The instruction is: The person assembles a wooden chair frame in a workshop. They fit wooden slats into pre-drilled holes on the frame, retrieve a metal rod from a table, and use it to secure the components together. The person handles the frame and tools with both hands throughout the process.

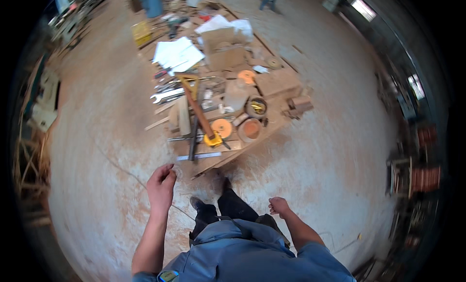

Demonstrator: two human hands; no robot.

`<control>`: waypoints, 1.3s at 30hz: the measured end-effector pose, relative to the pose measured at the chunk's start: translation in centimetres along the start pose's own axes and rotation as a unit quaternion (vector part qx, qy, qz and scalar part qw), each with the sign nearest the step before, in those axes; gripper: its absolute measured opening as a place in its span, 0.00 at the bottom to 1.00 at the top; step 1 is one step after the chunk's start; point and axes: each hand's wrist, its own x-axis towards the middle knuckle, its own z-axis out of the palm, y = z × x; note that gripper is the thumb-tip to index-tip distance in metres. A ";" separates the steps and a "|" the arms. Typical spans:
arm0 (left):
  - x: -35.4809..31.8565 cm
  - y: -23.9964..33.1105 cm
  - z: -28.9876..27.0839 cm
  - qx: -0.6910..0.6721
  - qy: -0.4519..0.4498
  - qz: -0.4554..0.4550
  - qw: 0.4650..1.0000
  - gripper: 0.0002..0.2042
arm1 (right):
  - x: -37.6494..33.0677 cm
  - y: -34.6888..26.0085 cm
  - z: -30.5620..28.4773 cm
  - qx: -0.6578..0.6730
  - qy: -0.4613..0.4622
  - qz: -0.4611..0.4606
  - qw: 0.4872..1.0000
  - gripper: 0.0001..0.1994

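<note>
My left hand [160,185] is in the air short of the table's near left corner, its fingers curled in toward the thumb. Nothing shows in it. Lower on the right, my right hand [278,206] hangs beside my body in a loose fist, also with no object visible. Neither hand touches the cluttered wooden table [228,158]. Nearest to my left hand on it are a white ruler strip [199,156], a dark metal bar [192,144] and a yellow tape measure [212,139]. A brown wooden-handled tool [198,112] lies beyond them.
On the table are orange discs [222,128], a round container [256,106], wrenches [167,96], white papers [178,55] and a cardboard box [223,47]. A cable [124,170] crosses the floor at left. Wooden frames [31,156] and stacked furniture [412,177] line the sides.
</note>
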 end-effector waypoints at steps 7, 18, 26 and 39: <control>9.9 6.6 17.0 0.149 -0.146 0.236 0.949 0.08 | 1.2 6.0 1.8 0.135 0.044 0.075 0.987 0.12; 18.7 2.9 34.5 0.416 -0.241 0.378 0.791 0.12 | -3.4 10.8 5.0 0.332 0.151 0.126 0.923 0.12; 14.2 3.8 18.5 0.245 -0.503 0.383 0.735 0.15 | -7.1 13.7 14.6 0.327 0.206 0.203 0.900 0.08; 28.3 -19.2 -24.5 0.438 -0.372 0.021 0.818 0.19 | -9.6 3.2 35.4 -0.073 0.170 -0.053 0.981 0.09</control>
